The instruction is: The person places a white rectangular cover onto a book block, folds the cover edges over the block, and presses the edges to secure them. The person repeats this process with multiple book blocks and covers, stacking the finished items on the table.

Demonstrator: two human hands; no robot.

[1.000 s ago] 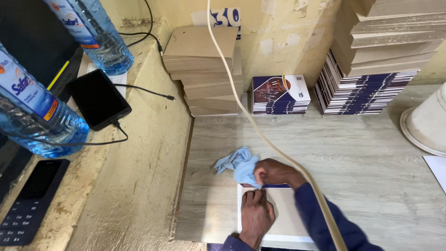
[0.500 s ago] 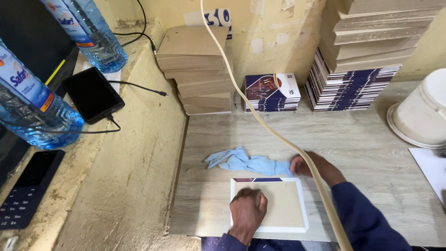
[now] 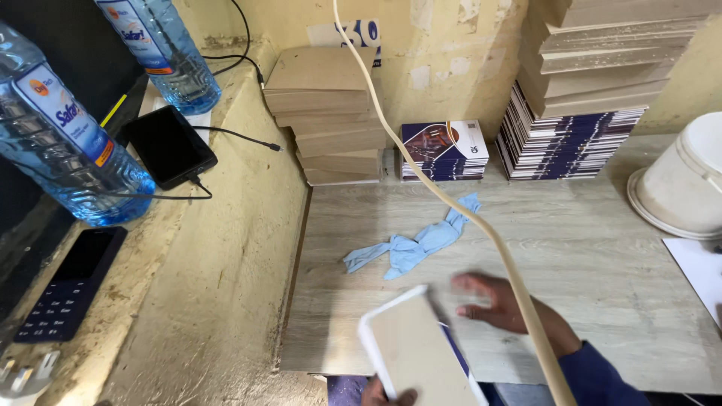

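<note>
My left hand [image 3: 387, 393] grips the near edge of a flat white-bordered board [image 3: 417, 353] with a tan face, tilted up off the wooden table [image 3: 602, 248]. A blue sheet edge shows under the board's right side. Just right of the board, my right hand [image 3: 496, 301] hovers over the table, blurred, fingers spread and empty. A crumpled light-blue cloth [image 3: 414, 248] lies on the table beyond both hands. A cream cable [image 3: 451, 203] hangs diagonally across the view, passing over my right wrist.
Stacks of tan boards [image 3: 327, 113] and printed booklets [image 3: 444, 150] line the back wall, with a taller stack [image 3: 579, 128] to the right. A white bucket [image 3: 681, 180] sits far right. On the left ledge: two water bottles [image 3: 68, 143], a phone [image 3: 167, 146], a calculator [image 3: 68, 293].
My right hand has let go of the cloth and moved right. My left hand has lifted the board off the table and tilted it. The cloth now lies stretched out.
</note>
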